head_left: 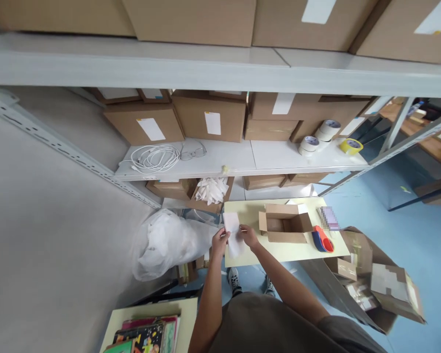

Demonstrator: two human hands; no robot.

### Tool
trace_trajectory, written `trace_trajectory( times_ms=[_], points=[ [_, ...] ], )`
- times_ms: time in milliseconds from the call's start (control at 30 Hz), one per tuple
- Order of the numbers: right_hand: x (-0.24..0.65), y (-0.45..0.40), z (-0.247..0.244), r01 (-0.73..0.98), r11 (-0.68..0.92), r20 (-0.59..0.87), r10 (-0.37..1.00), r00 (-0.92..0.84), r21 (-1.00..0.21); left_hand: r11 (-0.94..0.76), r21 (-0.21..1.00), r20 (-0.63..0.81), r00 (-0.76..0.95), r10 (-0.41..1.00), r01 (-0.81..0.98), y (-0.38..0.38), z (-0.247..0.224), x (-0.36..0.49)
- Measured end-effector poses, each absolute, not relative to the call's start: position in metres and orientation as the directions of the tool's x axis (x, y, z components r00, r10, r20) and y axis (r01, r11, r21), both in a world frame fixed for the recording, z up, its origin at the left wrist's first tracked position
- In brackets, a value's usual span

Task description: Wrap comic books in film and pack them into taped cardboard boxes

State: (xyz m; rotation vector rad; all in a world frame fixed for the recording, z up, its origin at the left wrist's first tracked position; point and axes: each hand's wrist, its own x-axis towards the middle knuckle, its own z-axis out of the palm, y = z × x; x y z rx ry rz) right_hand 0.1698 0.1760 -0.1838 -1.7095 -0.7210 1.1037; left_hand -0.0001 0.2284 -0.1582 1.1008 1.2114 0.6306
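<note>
My left hand [220, 240] grips the left edge of a long, flat piece of white paper [233, 230], thumb on top. At its right edge, the fingers of my right hand [249, 236] are closed on the same paper. It is above the left end of a pale yellow table [246, 260]; whether it is one layer or folded, I cannot tell. To the right of my hands, an open cardboard box [287, 237] stands on the table with its flaps spread. Beyond it are a red and blue tape dispenser [322, 239] and a blurred-out flat item [329, 218].
A shelf [228, 154] ahead bears cartons [209, 117], a coiled white cable [156, 158], glasses [193, 154] and tape rolls [309, 143]. A bulging white plastic bag [165, 242] stands left; a large carton of scrap cardboard [367, 274] lies right. Books [147, 336] are behind left.
</note>
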Motion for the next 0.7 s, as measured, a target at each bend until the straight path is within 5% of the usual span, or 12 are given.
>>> trace_trajectory(
  times_ms=[300, 500, 700],
  points=[
    [0.269, 0.119, -0.122, 0.130, -0.296, -0.164, 0.787, 0.594, -0.946, 0.240, 0.954, -0.296, 0.433, 0.852, 0.180, 0.215, -0.098, 0.107],
    [0.356, 0.078, -0.105, 0.370, -0.453, -0.075, 0.708, 0.702, -0.811, 0.246, 0.914, -0.372, 0.427, 0.824, 0.321, 0.174, -0.094, 0.217],
    [0.414, 0.091, -0.085, 0.629, -0.447, -0.021, 0.825, 0.565, -0.636, 0.291, 0.919, -0.377, 0.375, 0.847, 0.268, 0.131, -0.108, 0.273]
  ],
)
